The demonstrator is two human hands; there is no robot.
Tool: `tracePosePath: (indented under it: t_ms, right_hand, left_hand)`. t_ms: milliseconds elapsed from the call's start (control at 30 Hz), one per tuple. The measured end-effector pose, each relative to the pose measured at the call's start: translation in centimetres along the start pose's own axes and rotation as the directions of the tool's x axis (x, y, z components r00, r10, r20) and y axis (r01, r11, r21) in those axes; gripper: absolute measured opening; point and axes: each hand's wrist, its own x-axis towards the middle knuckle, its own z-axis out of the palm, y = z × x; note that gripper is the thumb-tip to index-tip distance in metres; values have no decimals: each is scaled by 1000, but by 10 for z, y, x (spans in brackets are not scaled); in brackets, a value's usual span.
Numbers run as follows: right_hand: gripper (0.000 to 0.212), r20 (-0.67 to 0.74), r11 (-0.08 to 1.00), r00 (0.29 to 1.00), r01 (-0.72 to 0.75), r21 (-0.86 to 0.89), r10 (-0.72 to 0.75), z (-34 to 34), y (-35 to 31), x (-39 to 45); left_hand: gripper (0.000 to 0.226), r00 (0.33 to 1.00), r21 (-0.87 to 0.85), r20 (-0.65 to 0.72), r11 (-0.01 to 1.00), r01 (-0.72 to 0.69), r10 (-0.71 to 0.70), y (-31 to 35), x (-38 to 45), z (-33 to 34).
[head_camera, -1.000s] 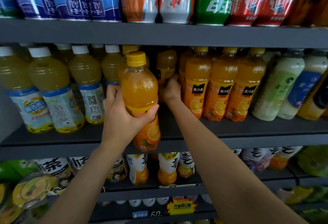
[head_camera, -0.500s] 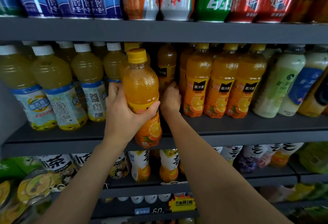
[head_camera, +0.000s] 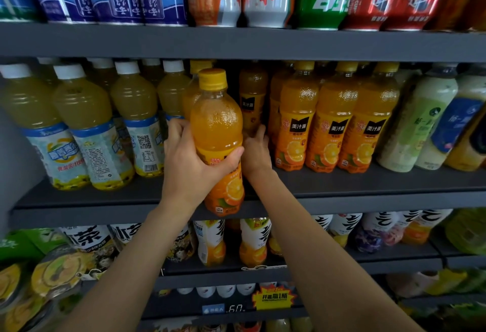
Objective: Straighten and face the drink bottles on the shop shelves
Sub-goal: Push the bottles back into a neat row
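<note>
A dark grey shop shelf [head_camera: 368, 184] is seen across the view, with cans ranged on the board above and tea bottles on the one below. To the left of the grip, a block of pale yellow juice bottles [head_camera: 86, 132] is stood, some with barcodes outward, so facing is judged unfinished there. To the right of it, three orange juice bottles [head_camera: 334, 118] are lined up with black labels forward, apparently already faced. An orange juice bottle [head_camera: 218, 142] is held out over the shelf's front edge, clear of the row, probably so the gap behind can be reached. The left hand [head_camera: 189, 166] is wrapped round its middle, thumb across the label. Just behind and right of that grip, the right hand [head_camera: 256, 153] is pushed into the gap, fingers against a rear bottle [head_camera: 252, 100] set deep in shadow; whether it is clasped or only touched cannot be told.
</note>
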Motion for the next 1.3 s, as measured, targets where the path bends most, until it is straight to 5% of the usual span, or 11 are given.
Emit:
tracePosePath:
  t_ms: [300, 433, 600, 733, 833, 933, 1300]
  right_hand:
    - [53, 111, 990, 987, -126, 55, 120, -5, 0, 6]
    - [49, 126, 997, 990, -68, 33, 64, -12, -5, -3]
    - [21, -277, 989, 957, 114, 99, -82, -49, 11, -47]
    - [30, -504, 994, 859, -46, 100, 90, -77, 44, -81]
    - [35, -334, 973, 914, -215, 84, 231, -81, 63, -83]
    - [30, -209, 971, 952, -200, 131, 224, -73, 69, -72]
    - [13, -211, 966, 950, -195, 172, 230, -52, 63, -37]
  left_hand:
    - [89, 1000, 4, 15, 1000, 21, -21, 0, 0, 0]
    - [89, 1000, 2, 23, 1000, 18, -18, -1, 0, 0]
    - [84, 1000, 17, -12, 1000, -23, 23, 7, -4, 3]
    - [75, 1000, 57, -26, 998, -7, 8, 26, -8, 21]
    - [73, 999, 103, -40, 994, 41, -37, 41, -7, 40]
    - [76, 997, 110, -32, 991, 75, -72, 49, -3, 58]
    - [71, 955, 137, -134, 949, 283, -265, 56, 25, 102]
